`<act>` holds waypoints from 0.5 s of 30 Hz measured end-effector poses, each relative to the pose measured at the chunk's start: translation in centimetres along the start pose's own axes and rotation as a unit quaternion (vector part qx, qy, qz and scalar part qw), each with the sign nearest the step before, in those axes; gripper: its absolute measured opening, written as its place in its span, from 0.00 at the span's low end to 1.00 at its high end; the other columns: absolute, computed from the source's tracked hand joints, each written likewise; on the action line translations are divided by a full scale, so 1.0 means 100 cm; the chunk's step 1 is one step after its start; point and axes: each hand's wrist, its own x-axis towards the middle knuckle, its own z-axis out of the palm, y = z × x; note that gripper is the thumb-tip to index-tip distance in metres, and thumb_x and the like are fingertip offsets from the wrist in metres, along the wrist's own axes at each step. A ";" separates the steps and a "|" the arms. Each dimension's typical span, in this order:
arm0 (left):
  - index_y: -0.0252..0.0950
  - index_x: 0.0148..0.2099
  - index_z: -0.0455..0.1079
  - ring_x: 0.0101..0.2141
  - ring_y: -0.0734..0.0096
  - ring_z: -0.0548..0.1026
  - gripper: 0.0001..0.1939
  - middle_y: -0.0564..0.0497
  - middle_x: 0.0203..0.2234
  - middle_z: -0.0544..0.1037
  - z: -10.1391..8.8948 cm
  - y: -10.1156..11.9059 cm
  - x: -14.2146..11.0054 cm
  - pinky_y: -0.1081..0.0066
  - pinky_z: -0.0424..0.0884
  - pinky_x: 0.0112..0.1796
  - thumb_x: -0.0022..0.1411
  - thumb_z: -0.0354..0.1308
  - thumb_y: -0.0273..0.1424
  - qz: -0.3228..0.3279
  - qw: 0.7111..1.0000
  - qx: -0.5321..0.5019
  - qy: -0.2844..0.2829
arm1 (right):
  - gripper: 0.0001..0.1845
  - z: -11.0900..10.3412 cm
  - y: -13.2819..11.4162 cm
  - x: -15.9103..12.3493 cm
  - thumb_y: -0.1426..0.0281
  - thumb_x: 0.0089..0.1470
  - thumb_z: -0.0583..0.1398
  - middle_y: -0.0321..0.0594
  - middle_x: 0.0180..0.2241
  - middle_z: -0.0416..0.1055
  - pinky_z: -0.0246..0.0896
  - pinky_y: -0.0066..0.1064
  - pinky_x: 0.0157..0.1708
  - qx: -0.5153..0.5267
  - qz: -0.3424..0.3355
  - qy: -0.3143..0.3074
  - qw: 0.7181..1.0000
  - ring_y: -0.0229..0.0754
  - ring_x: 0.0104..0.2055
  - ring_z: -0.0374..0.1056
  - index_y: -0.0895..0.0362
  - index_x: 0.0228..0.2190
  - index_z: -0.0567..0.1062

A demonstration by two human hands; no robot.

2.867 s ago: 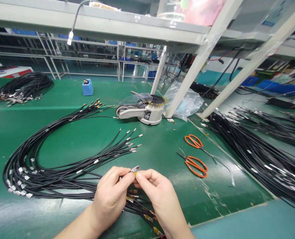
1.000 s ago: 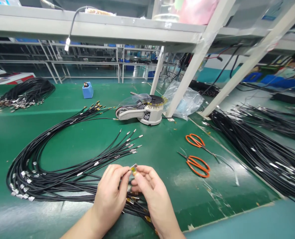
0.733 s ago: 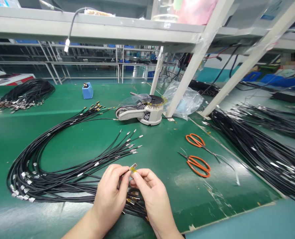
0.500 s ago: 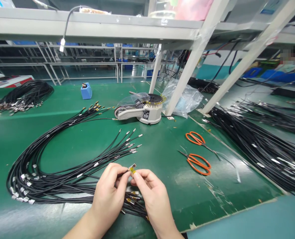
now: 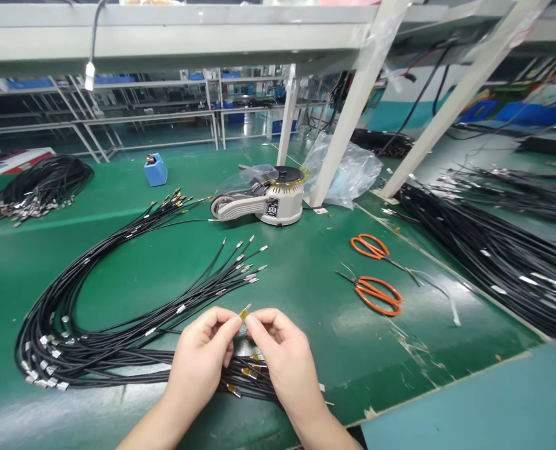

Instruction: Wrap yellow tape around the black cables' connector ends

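Between my two hands a small metal cable connector (image 5: 246, 307) sticks up, with yellow tape around its lower part. My left hand (image 5: 201, 353) is closed in a pinch on the connector's cable end; the fingers hide most of it. Thumb and forefinger of my right hand (image 5: 286, 357) press on the yellow tape at the connector's other side. Beneath both hands runs a bundle of black cables (image 5: 132, 369), curving round to the left. Several cable ends with yellow tape (image 5: 248, 373) lie just under my fingers.
A round tape dispenser (image 5: 281, 203) stands behind the hands. Two orange-handled scissors (image 5: 378, 295) lie at right. Beyond them is a thick pile of black cables (image 5: 475, 250). A blue holder (image 5: 156, 170) stands at the back left; a slanted white post (image 5: 348, 119) rises behind.
The connector has turned from its flat face to a narrow edge between my fingers. My left thumb has moved up close to the tape. The whole view has shifted slightly.
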 end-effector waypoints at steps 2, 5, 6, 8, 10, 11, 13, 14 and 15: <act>0.34 0.25 0.66 0.15 0.80 0.60 0.17 0.59 0.13 0.64 -0.001 0.000 0.002 0.77 0.57 0.19 0.51 0.59 0.43 -0.015 1.000 -0.014 -0.012 | 0.08 0.000 0.000 0.000 0.66 0.46 0.64 0.34 0.23 0.74 0.64 0.26 0.30 0.001 -0.001 -0.003 1.000 0.37 0.27 0.68 0.58 0.23 0.75; 0.34 0.25 0.66 0.14 0.81 0.60 0.18 0.59 0.12 0.64 -0.002 -0.003 0.004 0.78 0.56 0.18 0.51 0.60 0.44 -0.031 0.999 -0.037 -0.023 | 0.07 0.001 0.001 0.001 0.67 0.47 0.63 0.36 0.24 0.75 0.64 0.27 0.30 0.000 -0.003 -0.008 1.000 0.38 0.28 0.70 0.58 0.24 0.75; 0.33 0.25 0.66 0.14 0.82 0.60 0.18 0.59 0.12 0.64 -0.002 -0.004 0.005 0.78 0.55 0.18 0.51 0.61 0.44 -0.034 0.998 -0.047 -0.027 | 0.07 0.001 0.001 0.001 0.67 0.48 0.63 0.36 0.24 0.76 0.64 0.27 0.31 -0.002 -0.004 -0.010 1.000 0.38 0.28 0.70 0.59 0.24 0.75; 0.33 0.25 0.66 0.13 0.83 0.59 0.18 0.59 0.11 0.64 -0.002 -0.006 0.006 0.78 0.55 0.18 0.51 0.61 0.44 -0.037 0.996 -0.067 -0.036 | 0.07 0.001 0.001 0.002 0.67 0.48 0.63 0.37 0.25 0.76 0.64 0.27 0.31 -0.005 -0.005 -0.013 1.000 0.38 0.28 0.70 0.59 0.24 0.75; 0.33 0.25 0.66 0.13 0.83 0.60 0.17 0.59 0.12 0.65 -0.003 -0.008 0.006 0.79 0.55 0.18 0.52 0.61 0.42 -0.041 0.994 -0.091 -0.045 | 0.07 0.001 0.000 0.002 0.67 0.49 0.63 0.36 0.24 0.76 0.64 0.26 0.31 -0.005 -0.009 -0.015 1.000 0.38 0.28 0.70 0.59 0.24 0.75; 0.33 0.25 0.66 0.13 0.83 0.60 0.17 0.59 0.12 0.65 -0.004 -0.009 0.006 0.79 0.55 0.18 0.53 0.61 0.42 -0.045 0.993 -0.102 -0.050 | 0.07 0.001 -0.001 0.002 0.68 0.49 0.62 0.36 0.24 0.75 0.63 0.26 0.31 -0.004 -0.010 -0.017 1.000 0.38 0.28 0.70 0.59 0.24 0.75; 0.33 0.25 0.67 0.14 0.83 0.60 0.16 0.59 0.12 0.65 -0.005 -0.009 0.005 0.79 0.55 0.18 0.53 0.62 0.41 -0.052 0.989 -0.124 -0.055 | 0.07 0.002 -0.002 0.001 0.68 0.49 0.62 0.34 0.23 0.74 0.63 0.26 0.30 -0.004 -0.011 -0.018 1.000 0.37 0.27 0.70 0.58 0.24 0.75; 0.33 0.25 0.67 0.14 0.83 0.60 0.16 0.59 0.13 0.66 -0.006 -0.009 0.005 0.79 0.55 0.18 0.52 0.62 0.41 -0.056 0.988 -0.134 -0.057 | 0.07 0.002 -0.003 0.000 0.68 0.49 0.62 0.34 0.22 0.74 0.63 0.26 0.30 -0.005 -0.011 -0.019 1.000 0.37 0.27 0.70 0.58 0.24 0.75; 0.33 0.25 0.67 0.14 0.83 0.60 0.16 0.58 0.13 0.66 -0.006 -0.008 0.005 0.79 0.55 0.18 0.51 0.63 0.41 -0.060 0.986 -0.143 -0.058 | 0.07 0.003 -0.003 0.000 0.68 0.50 0.62 0.34 0.22 0.73 0.63 0.26 0.30 -0.007 -0.013 -0.020 1.000 0.37 0.27 0.69 0.58 0.24 0.75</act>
